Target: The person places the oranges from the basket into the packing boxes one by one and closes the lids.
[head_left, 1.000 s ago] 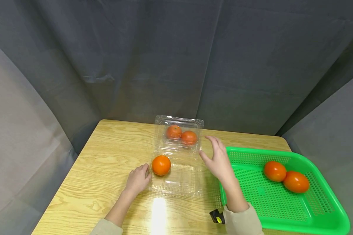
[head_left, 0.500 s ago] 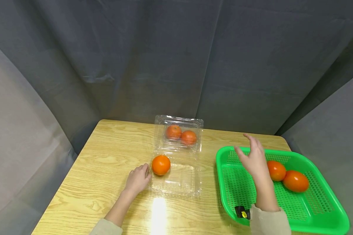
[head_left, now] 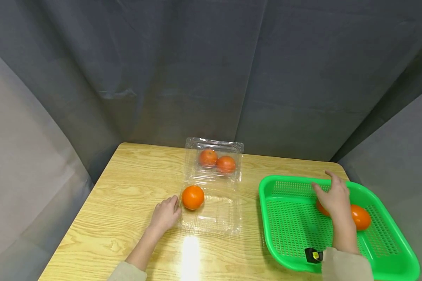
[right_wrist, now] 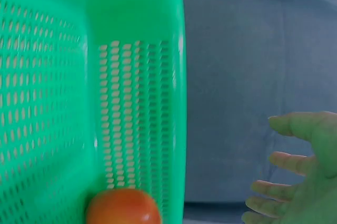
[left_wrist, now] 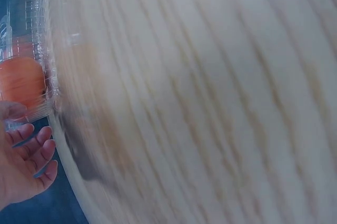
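Observation:
A clear plastic clamshell box [head_left: 216, 218] lies opened out on the table, its two halves joined at the middle. A round orange fruit [head_left: 193, 197] sits at the left of the near half. Two redder fruits [head_left: 208, 158] show through the plastic of the far half. My left hand [head_left: 166, 213] is at the box's left edge beside the orange fruit, fingers loosely bent in the left wrist view. My right hand [head_left: 335, 197] hovers over the green basket [head_left: 267, 218] with fingers spread, holding nothing. Beneath it are two shiny orange-red fruits [head_left: 360, 217], one partly hidden by the hand.
The wooden table [head_left: 126, 187] reaches back to a dark grey curtain [head_left: 183, 78]. Grey cloth also hangs at both sides. The basket stands at the table's right, its wall [right_wrist: 131, 113] perforated. A black strap piece [head_left: 311, 255] sticks out at the right wrist.
My right hand has moved right, from beside the clear box to above the fruits in the basket. The basket's left rim shifted slightly left early on. My left hand has stayed put.

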`<action>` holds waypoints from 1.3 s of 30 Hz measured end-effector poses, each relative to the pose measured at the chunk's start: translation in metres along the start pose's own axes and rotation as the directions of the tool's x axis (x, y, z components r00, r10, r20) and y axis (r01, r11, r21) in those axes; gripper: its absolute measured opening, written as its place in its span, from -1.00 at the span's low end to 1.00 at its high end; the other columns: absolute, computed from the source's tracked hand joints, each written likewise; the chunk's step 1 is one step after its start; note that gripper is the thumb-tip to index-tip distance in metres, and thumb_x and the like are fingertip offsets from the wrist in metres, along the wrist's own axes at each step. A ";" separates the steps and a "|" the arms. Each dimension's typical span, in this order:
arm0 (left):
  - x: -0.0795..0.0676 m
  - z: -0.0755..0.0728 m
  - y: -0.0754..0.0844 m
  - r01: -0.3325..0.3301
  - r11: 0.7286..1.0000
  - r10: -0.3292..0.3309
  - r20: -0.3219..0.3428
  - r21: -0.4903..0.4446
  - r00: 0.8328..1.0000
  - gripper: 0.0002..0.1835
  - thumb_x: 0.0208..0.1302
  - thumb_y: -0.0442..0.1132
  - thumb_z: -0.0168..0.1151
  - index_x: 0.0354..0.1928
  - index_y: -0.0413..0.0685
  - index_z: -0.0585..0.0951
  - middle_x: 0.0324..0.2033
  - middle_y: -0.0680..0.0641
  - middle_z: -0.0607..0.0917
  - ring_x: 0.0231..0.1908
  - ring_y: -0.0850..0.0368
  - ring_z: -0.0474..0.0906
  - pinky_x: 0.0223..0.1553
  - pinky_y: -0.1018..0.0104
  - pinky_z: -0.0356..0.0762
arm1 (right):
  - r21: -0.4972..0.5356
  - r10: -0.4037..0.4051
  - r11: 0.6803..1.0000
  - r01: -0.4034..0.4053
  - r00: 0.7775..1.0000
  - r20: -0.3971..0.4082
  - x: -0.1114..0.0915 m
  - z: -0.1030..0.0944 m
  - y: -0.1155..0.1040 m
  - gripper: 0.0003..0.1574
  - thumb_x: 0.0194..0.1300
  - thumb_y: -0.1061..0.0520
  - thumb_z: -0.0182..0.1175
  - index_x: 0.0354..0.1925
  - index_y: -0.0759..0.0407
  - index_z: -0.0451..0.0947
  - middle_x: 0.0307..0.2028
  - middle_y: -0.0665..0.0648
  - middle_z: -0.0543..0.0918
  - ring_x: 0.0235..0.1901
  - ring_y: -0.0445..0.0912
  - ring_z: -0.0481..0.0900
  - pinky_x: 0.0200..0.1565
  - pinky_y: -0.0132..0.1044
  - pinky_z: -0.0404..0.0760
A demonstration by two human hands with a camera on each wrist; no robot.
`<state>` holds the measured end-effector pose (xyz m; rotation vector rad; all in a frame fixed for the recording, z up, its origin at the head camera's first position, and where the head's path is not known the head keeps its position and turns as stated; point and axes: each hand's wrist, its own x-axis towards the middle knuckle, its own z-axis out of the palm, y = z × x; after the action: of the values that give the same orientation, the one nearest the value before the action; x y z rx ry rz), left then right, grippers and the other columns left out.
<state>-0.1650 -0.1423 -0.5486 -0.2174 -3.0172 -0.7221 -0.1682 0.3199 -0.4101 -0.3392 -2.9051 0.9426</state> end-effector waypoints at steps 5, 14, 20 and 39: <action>-0.001 0.000 0.000 -0.003 1.000 0.003 -0.005 -0.007 1.000 -0.91 0.16 -0.15 0.09 -0.35 0.03 0.43 -0.54 0.10 0.45 -0.44 0.12 0.44 -0.31 0.13 0.39 | -0.026 0.036 0.999 -0.036 0.999 0.025 0.010 -0.004 0.022 -0.09 0.33 -0.14 -0.11 0.35 0.39 -0.17 0.25 0.64 -0.13 0.16 0.56 -0.15 0.01 0.40 0.04; -0.001 0.000 0.000 0.000 1.000 0.000 0.007 -0.006 1.000 -0.91 0.16 -0.16 0.09 -0.35 0.02 0.42 -0.54 0.10 0.45 -0.44 0.12 0.43 -0.31 0.12 0.39 | -0.077 0.128 0.990 -0.121 0.986 0.104 0.023 -0.006 0.053 -0.05 0.31 -0.11 -0.07 0.33 0.47 -0.21 0.17 0.72 -0.14 0.11 0.60 -0.14 -0.02 0.39 0.09; -0.001 0.000 -0.001 -0.005 1.000 0.005 0.002 -0.003 1.000 -0.91 0.16 -0.17 0.10 -0.36 0.01 0.42 -0.54 0.09 0.45 -0.45 0.12 0.42 -0.33 0.12 0.39 | -0.137 0.178 0.978 -0.155 0.968 0.178 0.029 0.001 0.068 -0.03 0.29 -0.08 -0.04 0.31 0.51 -0.24 0.14 0.77 -0.18 0.08 0.64 -0.16 0.00 0.40 0.07; -0.001 -0.002 0.001 -0.006 1.000 0.006 0.003 -0.005 1.000 -0.91 0.17 -0.17 0.10 -0.38 0.03 0.41 -0.56 0.11 0.42 -0.47 0.14 0.40 -0.36 0.16 0.37 | -0.185 0.217 0.966 -0.183 0.959 0.183 0.033 0.034 0.091 0.09 0.10 0.07 0.16 0.33 0.43 -0.29 0.10 0.75 -0.19 0.04 0.62 -0.09 -0.17 0.37 0.26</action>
<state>-0.1639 -0.1426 -0.5463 -0.2278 -3.0168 -0.7295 -0.1873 0.3800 -0.4914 -0.5936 -3.1939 0.8015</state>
